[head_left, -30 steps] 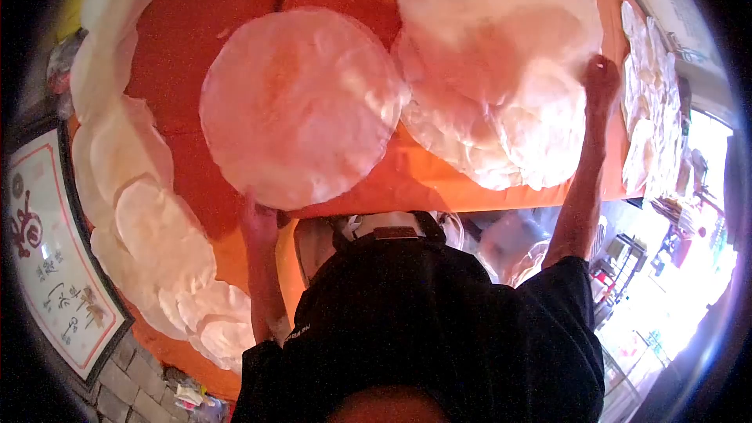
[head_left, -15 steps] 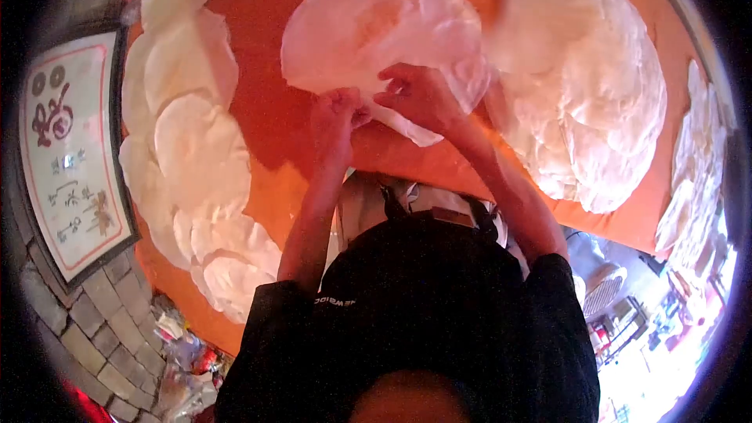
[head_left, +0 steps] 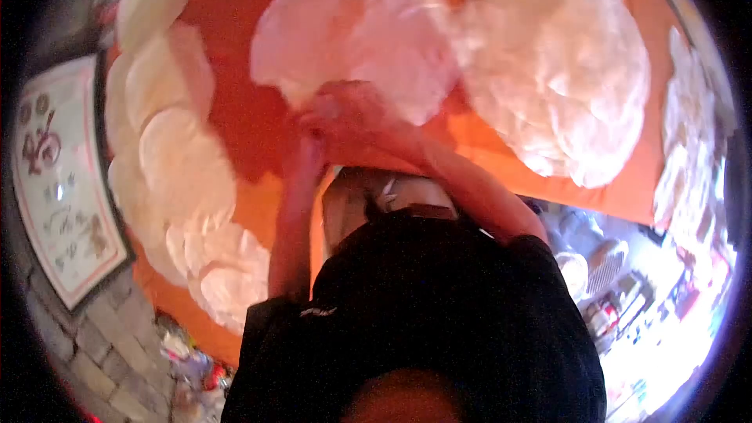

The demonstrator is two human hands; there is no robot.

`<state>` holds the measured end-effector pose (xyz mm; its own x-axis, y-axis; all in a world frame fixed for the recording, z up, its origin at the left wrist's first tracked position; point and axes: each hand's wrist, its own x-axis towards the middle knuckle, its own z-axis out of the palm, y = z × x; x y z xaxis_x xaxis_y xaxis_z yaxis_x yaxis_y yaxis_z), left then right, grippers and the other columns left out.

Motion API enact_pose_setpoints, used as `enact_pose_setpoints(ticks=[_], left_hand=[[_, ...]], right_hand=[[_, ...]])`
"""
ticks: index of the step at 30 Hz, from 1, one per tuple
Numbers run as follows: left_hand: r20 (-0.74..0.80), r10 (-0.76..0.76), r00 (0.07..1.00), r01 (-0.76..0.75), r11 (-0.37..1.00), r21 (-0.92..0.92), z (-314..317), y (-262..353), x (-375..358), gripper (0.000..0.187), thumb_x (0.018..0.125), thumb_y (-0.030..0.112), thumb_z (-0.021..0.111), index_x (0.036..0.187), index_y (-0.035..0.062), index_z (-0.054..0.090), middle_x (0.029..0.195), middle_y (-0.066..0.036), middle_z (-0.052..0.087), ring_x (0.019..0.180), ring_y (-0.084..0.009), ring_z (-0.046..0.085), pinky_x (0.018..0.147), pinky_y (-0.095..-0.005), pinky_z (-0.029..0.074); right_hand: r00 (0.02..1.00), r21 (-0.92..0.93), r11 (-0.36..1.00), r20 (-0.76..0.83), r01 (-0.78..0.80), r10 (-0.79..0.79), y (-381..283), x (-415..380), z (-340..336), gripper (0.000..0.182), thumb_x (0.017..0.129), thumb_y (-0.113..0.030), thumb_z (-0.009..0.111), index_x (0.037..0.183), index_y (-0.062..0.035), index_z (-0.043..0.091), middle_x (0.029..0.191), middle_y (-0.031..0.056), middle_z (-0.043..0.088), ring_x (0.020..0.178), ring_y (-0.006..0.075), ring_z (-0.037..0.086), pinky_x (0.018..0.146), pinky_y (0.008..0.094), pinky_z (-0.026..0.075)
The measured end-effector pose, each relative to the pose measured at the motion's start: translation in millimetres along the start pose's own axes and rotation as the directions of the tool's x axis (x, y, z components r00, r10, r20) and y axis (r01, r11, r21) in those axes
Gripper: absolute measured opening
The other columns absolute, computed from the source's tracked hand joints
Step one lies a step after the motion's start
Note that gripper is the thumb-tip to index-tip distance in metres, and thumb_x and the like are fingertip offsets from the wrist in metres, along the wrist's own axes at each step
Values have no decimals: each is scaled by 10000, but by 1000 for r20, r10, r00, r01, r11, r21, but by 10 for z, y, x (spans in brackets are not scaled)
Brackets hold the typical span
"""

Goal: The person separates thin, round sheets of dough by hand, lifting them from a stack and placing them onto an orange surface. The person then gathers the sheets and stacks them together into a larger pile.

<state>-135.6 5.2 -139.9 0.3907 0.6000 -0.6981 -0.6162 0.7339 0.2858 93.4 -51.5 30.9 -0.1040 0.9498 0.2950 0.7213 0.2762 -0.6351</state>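
A thin, pale, rounded sheet with an uneven edge lies on the orange cloth in front of me. My right hand reaches across to the near left edge of this sheet, its fingers smeared by motion. Just below and left of it is my left hand, touching or nearly touching the right one. Both hands are blurred and overlap, so whether either grips anything is hidden.
Orange cloth covers the table. Overlapping pale sheets line its left side; a broad layered pile lies right, with more sheets beyond. A framed sign stands left above brick paving.
My right hand has swung left and met my left hand. The narrow flap of sheet that stuck out beneath the right hand no longer shows. The whole view has shifted slightly.
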Motion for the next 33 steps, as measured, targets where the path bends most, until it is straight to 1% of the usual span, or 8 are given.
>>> enact_pose_setpoints(ticks=[8,11,13,19,23,26,29,33], left_hand=[[304,90,949,-200,914,352,645,86,-231,383,991,424,487,1218,120,544,1159,-19,593,967,-155,573,801,-305,502],[153,182,971,-234,849,474,1284,-113,-588,456,996,464,443,1272,108,520,1192,-45,589,1035,-178,555,864,-347,483],[443,39,896,-249,869,427,1126,-36,-402,471,1000,442,423,1307,92,496,1203,-59,588,1098,-193,537,923,-367,458],[227,49,973,-144,896,420,952,7,-257,383,974,242,510,1322,86,483,1209,-61,599,1076,-207,572,932,-387,475],[430,203,880,-389,827,406,1651,-105,-722,418,943,186,577,1335,85,476,1205,-56,612,1069,-211,588,931,-404,481],[458,184,870,-397,813,427,1582,230,-727,453,924,213,607,1338,84,478,1209,-52,614,1069,-215,589,930,-417,481],[369,228,901,-405,748,526,1120,863,-360,429,930,230,593,1317,72,500,1217,-57,610,1096,-228,582,937,-409,483],[197,235,952,-307,736,603,1434,951,-479,386,922,218,589,1266,46,554,1267,-101,569,1136,-247,562,924,-406,494]], right_hand=[[992,40,999,-129,23,-17,70,-151,20,243,687,-236,641,867,-77,598,828,129,587,764,312,622,615,430,494],[999,-12,1000,-40,-15,15,-44,-122,-223,228,701,-179,615,869,-27,589,791,112,552,672,312,610,574,422,485],[996,20,999,-83,-30,32,-30,-157,-201,222,707,-171,611,878,-30,592,806,111,558,678,314,611,568,418,485],[985,28,987,-61,-158,159,-89,-186,-388,116,789,-142,587,862,-55,612,825,85,601,596,293,577,546,397,480],[443,862,186,49,-472,895,-253,-32,-1424,130,844,-183,651,807,-58,651,648,13,576,569,145,546,494,326,452],[564,597,619,-312,-510,765,337,-672,-1754,196,863,-207,688,912,-17,697,747,12,664,638,97,578,584,268,486],[325,817,519,-434,-251,840,588,-1517,-2353,217,922,-177,611,1025,4,669,906,76,689,727,142,647,649,262,537],[99,706,520,-546,-480,832,969,-2866,-2533,335,902,-282,632,1050,17,662,908,86,691,819,165,658,695,296,535]])
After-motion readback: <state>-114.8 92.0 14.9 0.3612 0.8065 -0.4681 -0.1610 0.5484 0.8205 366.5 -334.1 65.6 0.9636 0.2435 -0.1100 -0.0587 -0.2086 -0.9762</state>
